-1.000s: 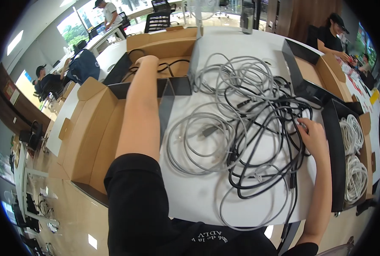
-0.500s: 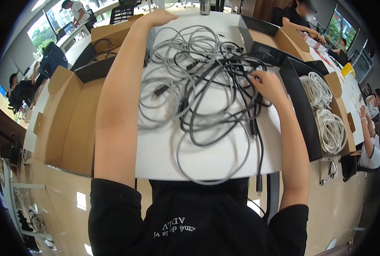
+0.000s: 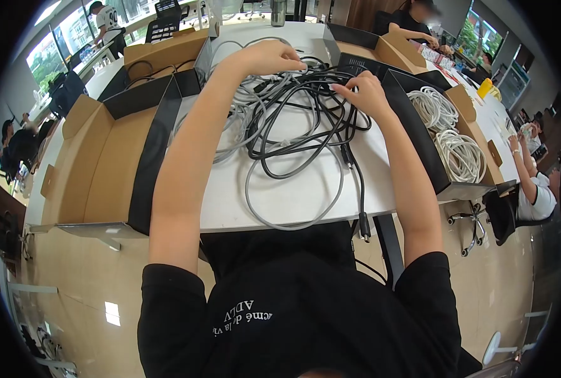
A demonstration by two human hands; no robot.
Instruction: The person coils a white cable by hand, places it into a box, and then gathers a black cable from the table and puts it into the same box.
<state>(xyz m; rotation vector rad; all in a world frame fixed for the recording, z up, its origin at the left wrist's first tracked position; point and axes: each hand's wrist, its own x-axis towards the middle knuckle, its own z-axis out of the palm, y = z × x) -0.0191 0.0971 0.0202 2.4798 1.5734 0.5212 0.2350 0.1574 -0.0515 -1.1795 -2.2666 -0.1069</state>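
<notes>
A tangled heap of grey and black cables (image 3: 268,135) lies on the white table (image 3: 230,205) in front of me. My left hand (image 3: 271,58) reaches over the far side of the heap, thumb and fingertips pinched together at a cable there. Bent over the black cables (image 3: 331,104) on the right is my right hand (image 3: 367,94), its thumb and fingers closed around a strand, partly hidden. One black cable with a plug (image 3: 364,228) hangs over the table's near edge. A grey cable loop (image 3: 293,227) lies close to that edge.
On the left stands an open cardboard box (image 3: 104,170), with another box (image 3: 167,53) holding black cables behind it. To the right, a box (image 3: 412,138) contains coiled white cables (image 3: 457,154). Another open box (image 3: 356,39) and a bottle (image 3: 278,12) are farther back. Other people sit nearby.
My left hand has come down from beyond the heap to the cables at its far side. My right hand remains at the black cables, which are gathered more tightly. The view has shifted.
</notes>
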